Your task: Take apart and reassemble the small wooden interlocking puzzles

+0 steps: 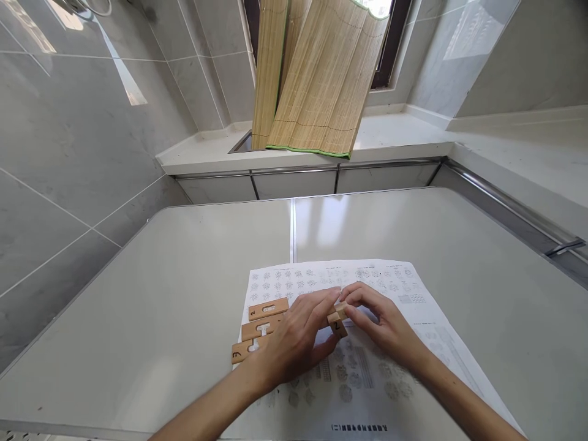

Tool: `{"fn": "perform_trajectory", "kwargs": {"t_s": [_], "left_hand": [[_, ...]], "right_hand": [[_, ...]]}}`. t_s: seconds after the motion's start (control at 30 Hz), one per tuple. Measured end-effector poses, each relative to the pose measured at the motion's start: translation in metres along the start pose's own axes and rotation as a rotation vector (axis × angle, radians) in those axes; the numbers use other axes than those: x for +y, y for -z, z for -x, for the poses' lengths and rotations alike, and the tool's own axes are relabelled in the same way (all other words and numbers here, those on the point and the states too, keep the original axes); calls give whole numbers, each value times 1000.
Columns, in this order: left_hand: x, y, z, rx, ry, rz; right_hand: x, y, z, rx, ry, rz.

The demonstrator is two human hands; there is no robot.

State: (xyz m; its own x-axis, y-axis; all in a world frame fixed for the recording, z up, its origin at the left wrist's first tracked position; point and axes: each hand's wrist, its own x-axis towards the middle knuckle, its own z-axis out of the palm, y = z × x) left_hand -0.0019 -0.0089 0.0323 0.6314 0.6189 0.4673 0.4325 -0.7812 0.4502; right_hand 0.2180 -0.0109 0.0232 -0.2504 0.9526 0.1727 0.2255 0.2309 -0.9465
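Observation:
Over a printed sheet (372, 269), both hands meet at a small group of wooden puzzle pieces (338, 326), one end marked "2". My left hand (298, 337) is closed around them from the left, hiding much of their length. From the right, the thumb and fingers of my right hand (383, 315) pinch the top of the same group, at a paler block end (340, 308). Just left of my left hand lie three flat wooden pieces with cut-out slots: an upper one (278, 304) marked "2", a middle one (250, 331) and a lower one (242, 351) marked "3", partly covered by the hand.
The sheet lies on a pale folding table (184, 275) with a seam (293, 229) down its middle. Behind the table are a metal rail (294, 169) and a white sill (399, 131). A bamboo mat (321, 79) leans there against the window. Grey tiled wall (92, 122) rises at the left.

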Motion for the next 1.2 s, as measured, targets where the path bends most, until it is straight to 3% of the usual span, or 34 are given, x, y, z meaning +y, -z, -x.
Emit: {"fn": "perform_trajectory", "kwargs": {"t_s": [0.13,0.3,0.53,0.77,1.2], "left_hand": [[-1,-1,2,-8,11,-12],[0,0,2,-19,11,-56],[1,-1,3,-116,-7,-80],[2,-2,4,-157,-29,-108],[1,-1,3,-171,-70,-116]], "right_hand": [[4,3,0,113,-35,13],[14,14,-2,379,-112,89],[30,35,-4,657,-73,504],[42,42,-3,733,-80,682],[39,41,-1,762,-174,668]]}}
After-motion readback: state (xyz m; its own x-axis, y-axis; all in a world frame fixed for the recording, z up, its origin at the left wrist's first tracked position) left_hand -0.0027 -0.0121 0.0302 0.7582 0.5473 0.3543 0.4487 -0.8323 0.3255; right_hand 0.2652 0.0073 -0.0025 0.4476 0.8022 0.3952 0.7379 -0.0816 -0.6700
